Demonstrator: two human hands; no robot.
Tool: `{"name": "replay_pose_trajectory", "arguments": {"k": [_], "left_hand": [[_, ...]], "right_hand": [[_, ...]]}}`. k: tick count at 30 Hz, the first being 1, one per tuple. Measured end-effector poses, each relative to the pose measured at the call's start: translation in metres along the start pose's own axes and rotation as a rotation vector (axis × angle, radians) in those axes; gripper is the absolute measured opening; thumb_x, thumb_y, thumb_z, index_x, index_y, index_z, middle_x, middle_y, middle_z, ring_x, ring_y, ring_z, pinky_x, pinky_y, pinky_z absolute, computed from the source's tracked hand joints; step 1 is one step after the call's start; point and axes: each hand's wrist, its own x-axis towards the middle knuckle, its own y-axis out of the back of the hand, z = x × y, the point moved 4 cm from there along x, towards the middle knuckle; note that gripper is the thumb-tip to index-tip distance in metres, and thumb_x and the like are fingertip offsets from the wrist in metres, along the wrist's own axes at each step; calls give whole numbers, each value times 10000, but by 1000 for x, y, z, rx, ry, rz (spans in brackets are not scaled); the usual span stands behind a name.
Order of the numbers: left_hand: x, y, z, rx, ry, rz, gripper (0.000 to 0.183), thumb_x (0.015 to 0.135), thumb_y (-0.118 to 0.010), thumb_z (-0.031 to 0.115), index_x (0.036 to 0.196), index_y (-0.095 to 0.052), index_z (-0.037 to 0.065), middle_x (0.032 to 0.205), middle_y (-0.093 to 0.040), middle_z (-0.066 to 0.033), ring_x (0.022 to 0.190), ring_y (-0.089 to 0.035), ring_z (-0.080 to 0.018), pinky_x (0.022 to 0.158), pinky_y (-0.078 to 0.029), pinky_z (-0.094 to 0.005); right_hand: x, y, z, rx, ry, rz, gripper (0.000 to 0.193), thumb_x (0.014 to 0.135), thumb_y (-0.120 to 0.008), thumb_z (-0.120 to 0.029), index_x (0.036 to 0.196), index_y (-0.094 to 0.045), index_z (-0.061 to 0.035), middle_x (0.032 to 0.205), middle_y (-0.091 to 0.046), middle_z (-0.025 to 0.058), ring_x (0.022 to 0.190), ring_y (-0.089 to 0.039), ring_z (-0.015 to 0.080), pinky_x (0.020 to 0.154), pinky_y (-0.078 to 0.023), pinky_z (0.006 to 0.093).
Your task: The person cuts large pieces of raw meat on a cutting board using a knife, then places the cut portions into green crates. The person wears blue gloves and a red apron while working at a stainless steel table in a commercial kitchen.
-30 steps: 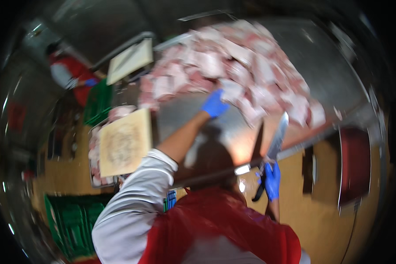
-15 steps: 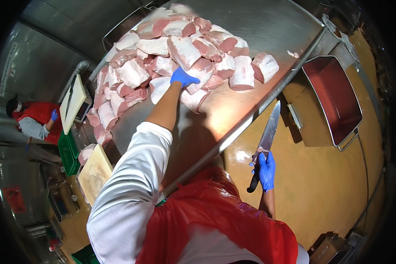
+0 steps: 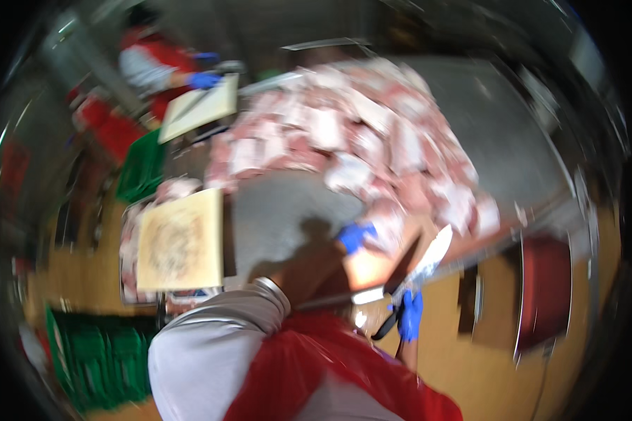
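Observation:
A heap of pale pink pork loin pieces (image 3: 326, 130) with white fat lies on the steel table (image 3: 277, 203). My left hand (image 3: 357, 237), in a blue glove, is closed on a piece of pork loin (image 3: 386, 226) at the near side of the heap. Motion blurs its fingers. To the right, by the table's front edge, my blue-gloved right hand (image 3: 411, 317) grips a large knife (image 3: 430, 258) by its black handle. The blade points up and away from me, with its tip near the pork. The knife is apart from the piece in my left hand.
A stained cutting board (image 3: 179, 242) stands left, with more meat beside it. Green crates (image 3: 105, 358) are at lower left. A red-lined metal bin (image 3: 546, 291) stands right of the table. At far left a person (image 3: 151, 67) works at another board (image 3: 203, 109).
The view has swung left, bringing the cutting board and crates further in. My left hand has drawn the pork piece nearer to me. The knife stays in my right hand.

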Motion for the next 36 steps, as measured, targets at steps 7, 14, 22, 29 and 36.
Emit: {"name": "replay_pose_trajectory", "arguments": {"k": [7, 14, 22, 29, 36], "left_hand": [[-132, 64, -17, -213, -154, -47, 245, 797, -802, 187, 961, -721, 24, 934, -704, -102, 858, -648, -183, 775, -535, -364], [-321, 172, 71, 403, -704, 436, 535, 746, -852, 217, 1141, -572, -12, 1051, -627, -160, 981, -598, -226, 845, -507, -400], [-402, 286, 67, 267, -744, 1301, 600, 832, -818, 205, 1223, -441, -52, 1078, -585, -185, 993, -613, -250, 845, -513, -392], [-491, 365, -2, 757, -911, 810, 172, 922, -605, 74, 1070, -652, -1, 1071, -649, -127, 970, -641, -238, 869, -533, -360], [-573, 470, 3, 483, -754, 1279, 163, 870, -703, 80, 1027, -711, 35, 888, -726, -150, 764, -719, -279, 703, -570, -357]], "right_hand": [[40, -111, 36, 312, -326, -464, 292, 1012, -604, -267, 1251, -600, -98, 1035, -656, 18, 904, -639, 176, 872, -566, 381], [-26, -277, -6, 66, -227, -846, 188, 1009, -600, -180, 1169, -562, -88, 842, -560, -7, 716, -553, 106, 644, -487, 262], [-77, -564, -3, -583, 85, -1566, 380, 1026, -594, -291, 1313, -574, -42, 1096, -633, 8, 976, -573, 109, 877, -486, 289], [-101, -595, 18, -927, 487, -1285, 319, 1020, -586, -293, 1164, -599, -8, 994, -646, 78, 898, -593, 140, 840, -503, 316], [-206, -489, 23, -924, 604, -744, 179, 1057, -529, -193, 1093, -591, -29, 694, -622, 75, 538, -620, 141, 511, -501, 304]]}}
